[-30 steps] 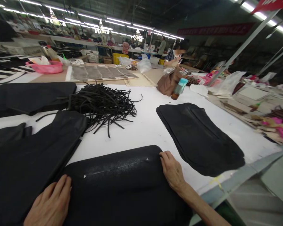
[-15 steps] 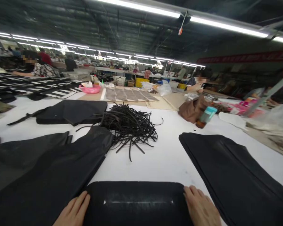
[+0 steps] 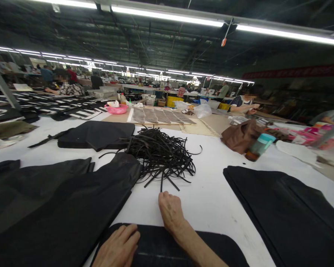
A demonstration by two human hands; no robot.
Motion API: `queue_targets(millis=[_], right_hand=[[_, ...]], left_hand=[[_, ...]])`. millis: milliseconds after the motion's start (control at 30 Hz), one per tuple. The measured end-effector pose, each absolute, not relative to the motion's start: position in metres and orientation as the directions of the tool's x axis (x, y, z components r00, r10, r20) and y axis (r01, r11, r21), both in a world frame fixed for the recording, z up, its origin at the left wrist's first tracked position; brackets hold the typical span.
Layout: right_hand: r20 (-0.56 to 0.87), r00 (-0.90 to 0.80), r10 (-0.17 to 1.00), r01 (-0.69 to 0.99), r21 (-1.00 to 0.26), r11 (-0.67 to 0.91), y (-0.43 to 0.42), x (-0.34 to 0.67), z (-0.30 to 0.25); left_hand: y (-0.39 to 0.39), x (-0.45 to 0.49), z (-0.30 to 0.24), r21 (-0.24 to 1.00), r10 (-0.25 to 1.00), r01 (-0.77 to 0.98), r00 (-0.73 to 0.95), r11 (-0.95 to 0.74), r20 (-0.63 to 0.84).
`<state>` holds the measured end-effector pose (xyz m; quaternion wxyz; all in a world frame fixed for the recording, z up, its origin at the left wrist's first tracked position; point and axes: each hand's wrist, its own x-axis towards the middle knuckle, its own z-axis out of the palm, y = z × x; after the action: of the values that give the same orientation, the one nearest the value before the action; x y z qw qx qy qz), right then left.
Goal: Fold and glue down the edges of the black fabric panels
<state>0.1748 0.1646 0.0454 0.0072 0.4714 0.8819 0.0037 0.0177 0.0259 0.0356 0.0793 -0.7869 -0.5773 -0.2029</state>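
My left hand point(image 3: 117, 246) lies on a black panel point(image 3: 156, 243) with rounded corners at the table's near edge, fingers resting on its surface. Reaching across that panel, my right hand point(image 3: 171, 209) is closed in a pinch at the end of a black strip point(image 3: 161, 182). The strip comes out of a tangled heap of thin black strips point(image 3: 163, 152) in the middle of the white table. The fingertips of my right hand are partly hidden.
Stacked black pieces lie at the left point(image 3: 72, 200) and right point(image 3: 284, 207). A black stack point(image 3: 97, 133) sits behind the left ones. Farther off are a brown bag point(image 3: 239, 137), a bottle with a turquoise lid point(image 3: 260, 146) and a pink basin point(image 3: 116, 108). Co-workers sit farther back.
My right hand has left the panel's right edge and moved forward and left to the strips, closing on one. My left hand has shifted right onto the panel. The view has turned slightly left.
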Motion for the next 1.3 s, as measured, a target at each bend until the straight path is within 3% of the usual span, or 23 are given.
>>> queue_targets(millis=[100, 200, 333, 433, 500, 667, 833, 1000, 1100, 1300], right_hand=[[0.013, -0.613, 0.790, 0.787, -0.083, 0.612, 0.156, 0.181, 0.050], [0.112, -0.700, 0.706, 0.649, -0.313, 0.693, 0.128, 0.202, 0.054], [0.205, -0.704, 0.680, 0.501, -0.535, 0.680, 0.087, 0.244, 0.051], [0.143, -0.590, 0.794, 0.519, -0.687, 0.509, 0.066, 0.281, 0.045], [0.019, -0.477, 0.879, 0.572, -0.753, 0.326, 0.059, 0.305, 0.042], [-0.268, -0.284, 0.921, 0.620, -0.783, -0.036, 0.056, 0.350, 0.043], [-0.333, -0.265, 0.905, 0.568, -0.812, -0.132, 0.054, 0.361, 0.049], [-0.426, -0.183, 0.886, 0.559, -0.787, -0.263, 0.060, 0.359, 0.048], [-0.480, -0.109, 0.870, 0.542, -0.763, -0.353, 0.067, 0.359, 0.044], [-0.434, -0.052, 0.899, 0.569, -0.753, -0.331, 0.074, 0.361, 0.035]], left_hand=[[0.033, 0.022, 0.034, 0.372, 0.917, 0.867, 0.202, -0.331, 0.345], [0.037, 0.028, 0.038, 0.622, 0.954, 0.723, 0.226, -0.300, 0.198], [0.037, 0.041, 0.053, 0.793, 0.962, 0.595, 0.269, -0.130, -0.044], [0.034, 0.045, 0.059, 0.788, 0.969, 0.607, 0.240, -0.102, -0.059], [0.030, 0.042, 0.058, 0.760, 0.977, 0.643, 0.208, -0.096, -0.052], [0.013, 0.030, 0.060, 0.723, 0.984, 0.690, 0.152, -0.040, -0.091], [-0.005, 0.022, 0.066, 0.763, 0.984, 0.636, 0.031, 0.115, -0.174], [-0.010, 0.019, 0.061, 0.762, 0.898, 0.487, -0.123, 0.426, -0.423], [-0.007, 0.016, 0.053, 0.757, 0.868, 0.435, -0.149, 0.487, -0.473], [0.002, 0.011, 0.035, 0.746, 0.815, 0.334, -0.163, 0.576, -0.556]])
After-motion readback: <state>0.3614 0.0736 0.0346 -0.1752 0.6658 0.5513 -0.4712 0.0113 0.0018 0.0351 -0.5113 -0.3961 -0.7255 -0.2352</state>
